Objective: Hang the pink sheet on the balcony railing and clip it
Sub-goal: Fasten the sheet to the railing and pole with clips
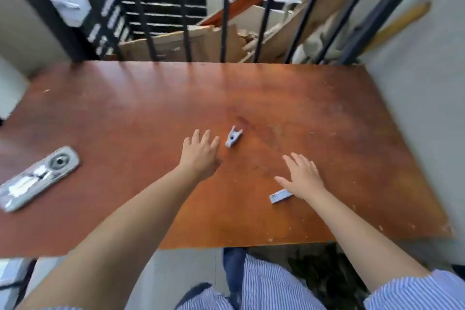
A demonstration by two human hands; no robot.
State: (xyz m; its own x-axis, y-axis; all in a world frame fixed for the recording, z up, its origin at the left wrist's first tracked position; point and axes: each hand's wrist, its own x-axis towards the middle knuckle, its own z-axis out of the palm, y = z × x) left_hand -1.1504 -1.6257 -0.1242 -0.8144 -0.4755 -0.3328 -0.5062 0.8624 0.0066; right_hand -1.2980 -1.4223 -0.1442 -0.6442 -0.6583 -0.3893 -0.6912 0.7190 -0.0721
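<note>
Both hands out over a reddish-brown table [327, 118], palms down, fingers straight and spread, holding nothing. Right hand [303, 177] nearer, released, hovering or resting on the wood; cannot tell which. Tucked just under its wrist, poking out toward the thumb side: a small pale flat piece [279, 195], too blurred to identify. Left hand [200, 152] a little farther out, equally slack, fingertips just short of a grey clip [233, 136]. Clip lying on its side just beyond and right of those fingertips, apart from them, prongs pointing away. Well off to the left of the left arm, near the table's edge: a long grey metal plate [37, 178] with a round fitting at its far end. Past the table's far edge, black railing [227, 7] bars rising upright; behind them, jumbled cardboard [176, 44] and boards. Pink sheet nowhere in view. Closest of all, below the table's near edge: striped sleeves [415, 292] and clothing.
</note>
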